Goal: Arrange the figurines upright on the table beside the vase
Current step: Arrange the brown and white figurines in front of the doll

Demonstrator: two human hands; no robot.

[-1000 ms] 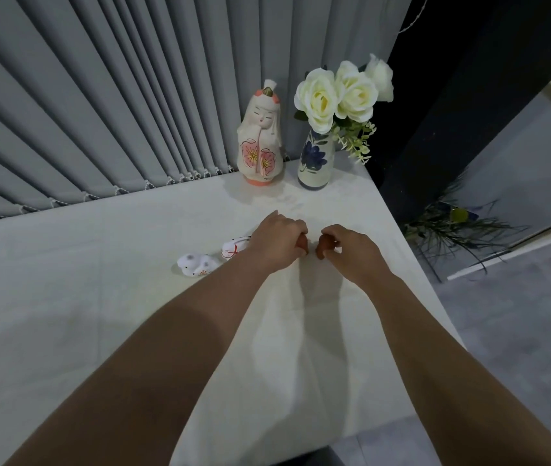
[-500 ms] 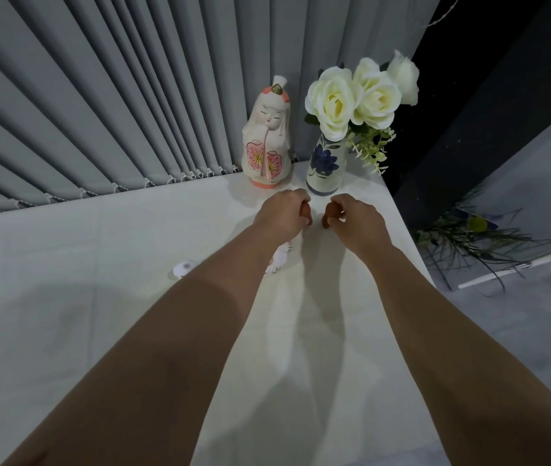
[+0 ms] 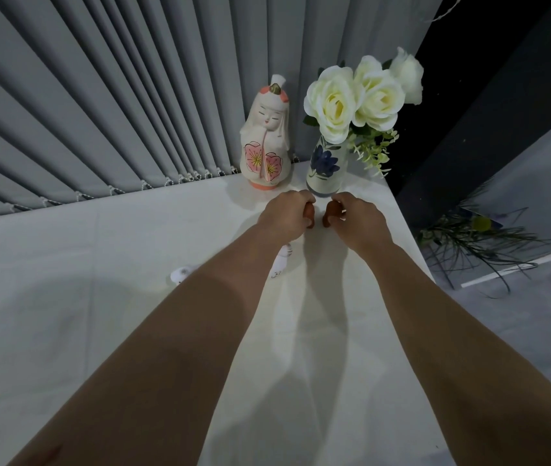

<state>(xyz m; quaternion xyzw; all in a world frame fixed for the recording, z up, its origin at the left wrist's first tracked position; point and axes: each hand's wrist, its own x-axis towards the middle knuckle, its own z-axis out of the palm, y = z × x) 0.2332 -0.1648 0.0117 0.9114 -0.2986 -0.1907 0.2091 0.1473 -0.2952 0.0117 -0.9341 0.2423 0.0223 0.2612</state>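
Just before the vase (image 3: 326, 169) on the worktop (image 3: 66, 297), the left hand (image 3: 286, 218) and right hand (image 3: 356, 220) each grip a small brown figurine (image 3: 409, 215), fingers clamped around it.

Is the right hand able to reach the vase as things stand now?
Probably yes: the right hand is just in front of the vase with nothing between them, but it already holds a small brown figurine.

two bare forearms, no sleeves, hands (image 3: 287, 215) bare, ringless
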